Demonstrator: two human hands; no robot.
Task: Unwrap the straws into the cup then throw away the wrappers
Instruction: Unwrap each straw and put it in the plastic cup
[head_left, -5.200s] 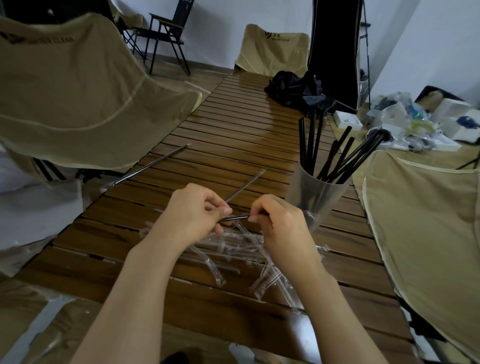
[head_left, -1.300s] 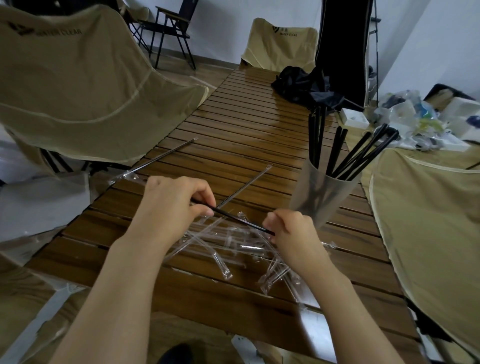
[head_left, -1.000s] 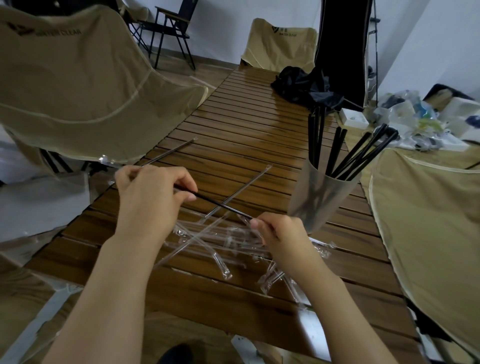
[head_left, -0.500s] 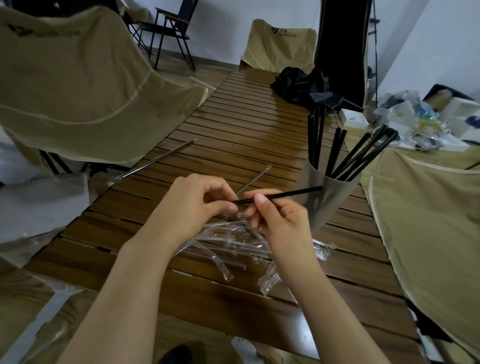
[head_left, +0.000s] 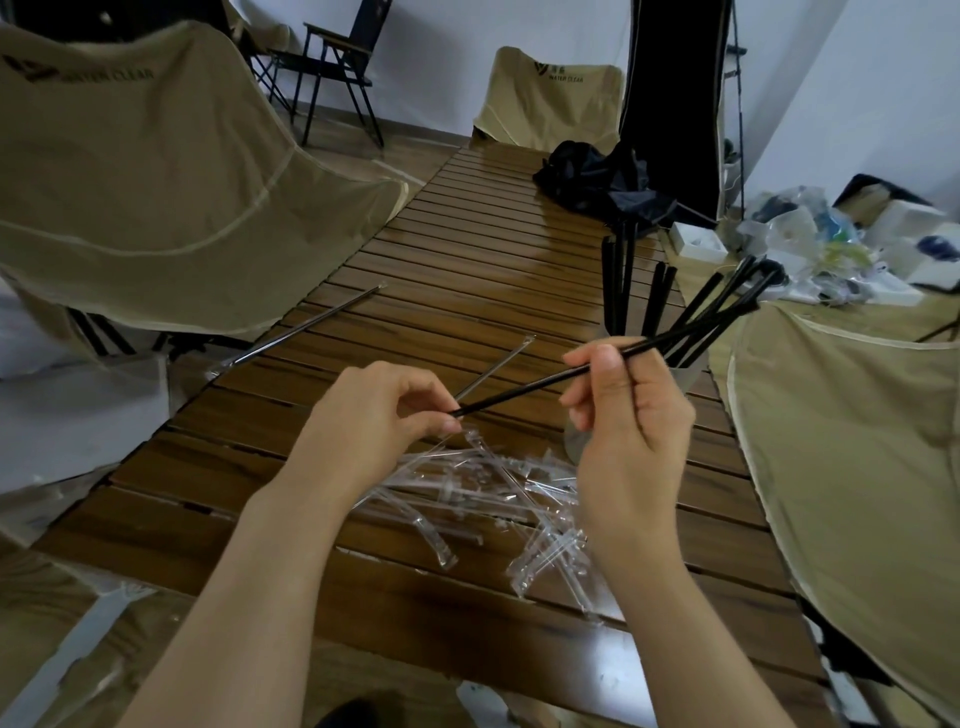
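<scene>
Right hand (head_left: 631, 410) pinches a bare black straw (head_left: 524, 387) between thumb and fingers (head_left: 605, 358), raised above the desk (head_left: 467, 249); far tip of the straw points toward the cup (head_left: 685, 371) at the desk's right edge, which holds a bundle of black straws (head_left: 675, 306). Left hand (head_left: 374, 421), fingers curled, pinches a clear wrapper at the straw's near end. Empty wrappers (head_left: 498, 493) piled near the front edge. Two wrapped straws (head_left: 306, 325) lie toward the left edge.
</scene>
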